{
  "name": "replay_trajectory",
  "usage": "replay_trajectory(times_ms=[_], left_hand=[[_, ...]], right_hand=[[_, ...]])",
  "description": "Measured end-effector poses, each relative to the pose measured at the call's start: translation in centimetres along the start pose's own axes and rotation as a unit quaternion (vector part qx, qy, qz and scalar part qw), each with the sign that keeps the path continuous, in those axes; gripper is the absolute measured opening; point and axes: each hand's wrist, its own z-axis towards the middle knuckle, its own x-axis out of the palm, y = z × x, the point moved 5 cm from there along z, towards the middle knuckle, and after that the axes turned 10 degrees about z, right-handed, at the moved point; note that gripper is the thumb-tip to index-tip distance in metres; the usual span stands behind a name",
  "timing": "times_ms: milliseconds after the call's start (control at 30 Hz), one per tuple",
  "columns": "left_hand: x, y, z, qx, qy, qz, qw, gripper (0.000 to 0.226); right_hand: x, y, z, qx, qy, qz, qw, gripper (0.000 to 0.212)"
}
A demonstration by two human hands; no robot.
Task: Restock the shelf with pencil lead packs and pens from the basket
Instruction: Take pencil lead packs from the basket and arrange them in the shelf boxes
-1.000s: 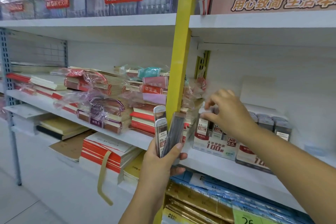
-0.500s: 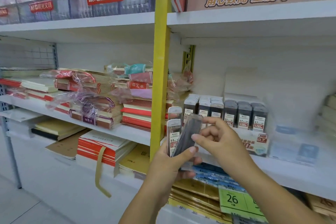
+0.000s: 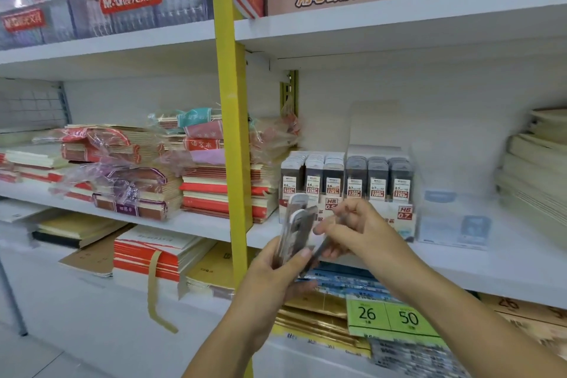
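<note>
— What is held?
— Lead packs (image 3: 299, 221) are clasped in the left hand (image 3: 276, 273); one is pinched by the right hand (image 3: 365, 230), just beside it.
— Handling?
— Judged light, stiff, slick; best pinched at the edges.

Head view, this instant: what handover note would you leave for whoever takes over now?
Left hand: grips a fan of lead packs in front of the shelf.
Right hand: pinches a single pack at that fan, blurred.
Done: HB 0.5 box and HB 0.7 box on the shelf hold rows of packs.
Left: shelve the held packs; pens and basket out of view.
</note>
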Motion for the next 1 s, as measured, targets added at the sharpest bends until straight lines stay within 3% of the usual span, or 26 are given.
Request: replay_trajectory(times_ms=[100, 300, 433, 500, 600, 667, 733, 833, 900, 1000], left_hand=[[-1.0, 0.2, 0.4, -0.007, -0.040, -0.040, 0.998, 0.040], [-1.6, -0.4, 0.3, 0.001, -0.071, -0.100, 0.992, 0.054], [-1.7, -1.2, 0.2, 0.018, -0.084, -0.104, 0.991, 0.055], [-1.8, -1.4, 0.2, 0.026, -0.085, -0.100, 0.991, 0.054], [-1.6, -1.5, 0.2, 0.033, -0.078, -0.091, 0.992, 0.052], [-1.2, -1.5, 0.3, 0.036, -0.069, -0.093, 0.993, 0.050], [-0.5, -1.7, 0.6, 0.041, -0.061, -0.093, 0.993, 0.045], [0.6, -1.9, 1.3, 0.042, -0.054, -0.081, 0.994, 0.040], [1.2, -1.9, 2.0, 0.041, -0.052, -0.076, 0.995, 0.033], [1.9, -1.7, 2.9, 0.038, -0.050, -0.071, 0.995, 0.022]], right_hand=[[-1.4, -0.4, -0.1, 0.009, -0.014, -0.010, 1.000, 0.028], [-2.1, -1.3, -0.1, 0.026, -0.043, -0.002, 0.999, 0.029], [-1.6, -0.9, -0.4, 0.003, -0.042, -0.093, 0.995, 0.024], [-0.9, -0.7, -0.5, 0.001, -0.003, -0.126, 0.992, 0.029], [1.1, -0.7, -1.1, 0.020, 0.109, -0.163, 0.980, 0.057], [1.7, -0.6, -1.2, 0.013, 0.139, -0.196, 0.971, 0.072], [1.0, 0.4, -1.0, -0.017, 0.105, -0.191, 0.976, 0.079], [-2.7, 4.6, -0.4, -0.139, -0.040, -0.152, 0.978, 0.070], [-5.9, 7.7, 0.2, -0.204, -0.124, -0.175, 0.955, 0.059], [-9.5, 10.8, 2.0, -0.240, -0.172, -0.281, 0.913, 0.050]])
